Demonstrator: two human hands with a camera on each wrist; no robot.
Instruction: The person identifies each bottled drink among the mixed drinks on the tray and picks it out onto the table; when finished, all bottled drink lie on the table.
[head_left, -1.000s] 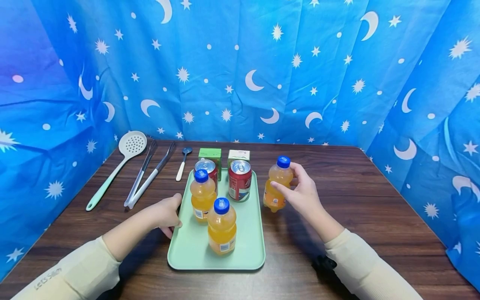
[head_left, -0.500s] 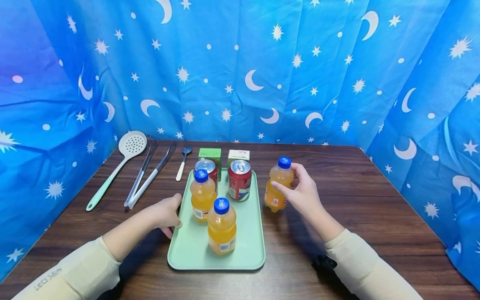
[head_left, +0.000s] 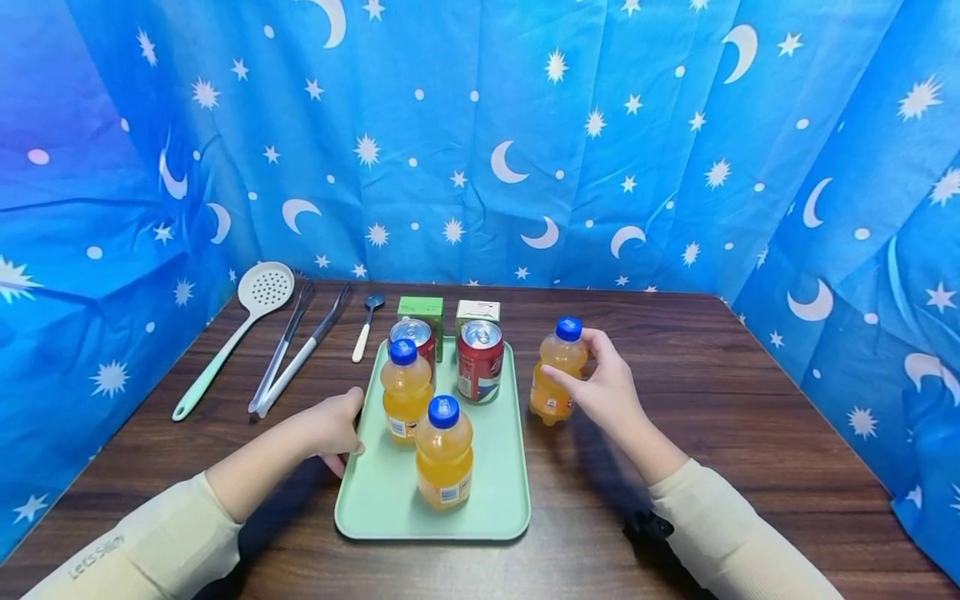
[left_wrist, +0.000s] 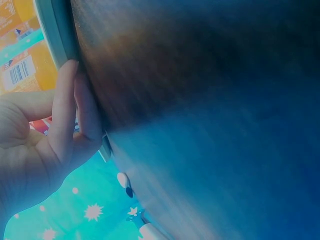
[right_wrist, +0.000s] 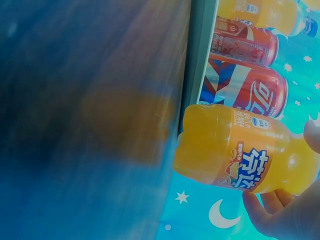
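Observation:
My right hand (head_left: 603, 379) grips an orange soda bottle (head_left: 555, 392) with a blue cap, just right of the pale green tray (head_left: 495, 492). The bottle is nearly upright, its base close over the table; in the right wrist view the soda bottle (right_wrist: 245, 150) shows its orange label. My left hand (head_left: 337, 425) pinches the tray's left rim, and its fingers (left_wrist: 65, 110) lie along the outside edge in the left wrist view. On the tray stand two similar bottles, a front one (head_left: 444, 458) and a left one (head_left: 405, 392). Behind them are two red cans, one at right (head_left: 480, 362).
A green carton (head_left: 422, 308) and a white-topped carton (head_left: 477, 311) stand at the tray's far end. Left of the tray lie a slotted skimmer (head_left: 266, 287), tongs (head_left: 300, 362) and a small spoon (head_left: 363, 333). A blue curtain (head_left: 480, 167) surrounds the brown table (head_left: 712, 400).
The bottle in my right hand has shifted very slightly right and down. My left hand and the tray have stayed in place.

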